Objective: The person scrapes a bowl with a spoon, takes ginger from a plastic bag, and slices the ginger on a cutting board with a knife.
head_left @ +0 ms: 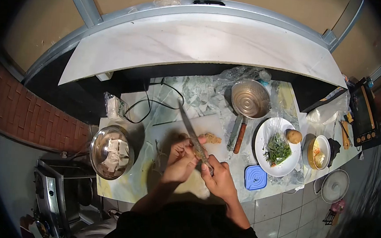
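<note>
My right hand (219, 178) is closed round the handle of a long knife (189, 124), whose blade points up and to the left over the cutting board. My left hand (182, 159) is closed on a small pale-brown piece that looks like ginger, mostly hidden by the fingers and the blade. The knife's lower blade lies against this piece. Just beyond my hands, a knobbly lump of ginger (213, 138) rests on the white cutting board (208, 122). Dark thin scraps lie at the board's left side.
At left stands a steel bowl (94, 163) of whitish blocks. A saucepan (250, 99), a white plate (279, 170) with chopped greens, a potato (293, 136), a blue lid (255, 177) and a small bowl (325, 148) are at right. A black cable (150, 100) loops behind the board.
</note>
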Motion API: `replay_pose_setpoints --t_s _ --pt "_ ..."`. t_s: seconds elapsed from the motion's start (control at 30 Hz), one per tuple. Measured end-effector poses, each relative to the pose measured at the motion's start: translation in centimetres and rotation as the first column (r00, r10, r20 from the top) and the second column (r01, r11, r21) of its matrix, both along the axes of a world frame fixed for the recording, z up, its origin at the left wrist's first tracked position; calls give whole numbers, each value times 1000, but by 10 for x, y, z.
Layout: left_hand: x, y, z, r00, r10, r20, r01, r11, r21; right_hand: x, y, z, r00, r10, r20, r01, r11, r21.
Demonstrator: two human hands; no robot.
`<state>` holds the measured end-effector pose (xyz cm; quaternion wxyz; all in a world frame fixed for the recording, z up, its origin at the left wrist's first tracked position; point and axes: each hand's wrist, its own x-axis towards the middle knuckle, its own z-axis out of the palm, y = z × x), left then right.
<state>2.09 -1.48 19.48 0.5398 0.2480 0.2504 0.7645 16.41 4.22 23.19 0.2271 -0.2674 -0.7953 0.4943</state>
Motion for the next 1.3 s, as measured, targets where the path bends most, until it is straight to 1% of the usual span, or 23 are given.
replay_pose_setpoints --t_s 0.03,0.1,0.17,0.27,0.33,0.37,0.43,0.47,0.53,0.6,0.67,0.73,0.77,0.83,0.87,0.9,0.93,0.97,1.03,1.17,1.23,1.27,1.3 --pt "7 0 -5 1000 2 0 -2 1000 5 -1 0 -2 1000 2 0 -2 1000 5" --pt "20 0 -11 978 146 149 -147 989 -4 -2 -2 -9 995 -80 -64 81 997 16" --pt "16 0 -23 983 127 135 -133 990 37 2 -6 -9 994 -82 -69 84 996 31" --pt "13 0 -21 987 141 83 -150 982 117 3 -7 -8 996 -72 -54 75 995 66" --pt "10 -1 -6 963 251 -96 -237 961 141 6 -9 -7 997 -73 -25 75 995 72" --pt "8 -2 2 964 248 -96 -234 962 139 7 -10 -7 998 -56 10 56 997 50" --pt "1 -6 16 904 251 -347 -258 966 25 8 -11 -7 998 -35 44 33 999 30" --pt "-3 -6 18 903 254 -347 -261 965 27 7 -12 -7 998 -40 43 39 999 33" --pt "-12 -5 22 801 236 -550 -239 969 67 7 -13 -8 998 -45 41 44 998 36" --pt "-21 -5 24 781 208 -589 -204 976 75 8 -12 -11 997 -29 66 30 999 -18" --pt "-26 -7 26 756 182 -628 -167 982 82 10 -10 -7 997 -10 82 11 1000 -12" --pt "-28 -9 30 708 105 -698 -148 989 -2 10 -9 -4 995 7 100 -6 1000 -9" --pt "-25 -9 29 709 105 -697 -148 989 -1 9 -9 -3 996 6 87 -4 1000 -21" --pt "-12 -8 25 839 87 -536 -153 985 -80 5 -10 0 998 7 69 -5 1000 -28" --pt "-3 -7 21 838 89 -538 -154 985 -77 2 -12 2 999 -38 8 38 999 -26" --pt "8 -6 17 943 142 -301 -157 987 -26 0 -13 4 995 -83 -51 82 996 -27" --pt "15 -4 12 984 174 -40 -174 985 22 0 -13 0 995 -83 -50 82 996 -26" --pt "18 -3 9 984 176 -37 -175 984 22 0 -13 -6 995 -89 -48 91 996 20" --pt "21 -3 3 989 117 95 -124 989 81 1 -15 -10 995 -93 -44 96 993 62" --pt "9 -7 -1 991 133 0 -133 990 46 3 -14 -5 998 -56 30 56 998 -6" --pt "-3 -8 4 961 128 -246 -106 989 99 5 -14 -5 998 -32 50 34 999 -34" --pt "-5 -9 10 955 133 -264 -133 991 18 6 -14 -5 997 -29 69 32 999 -39" --pt "-12 -9 16 955 135 -264 -135 991 18 6 -14 -5 996 -26 88 29 999 -42"
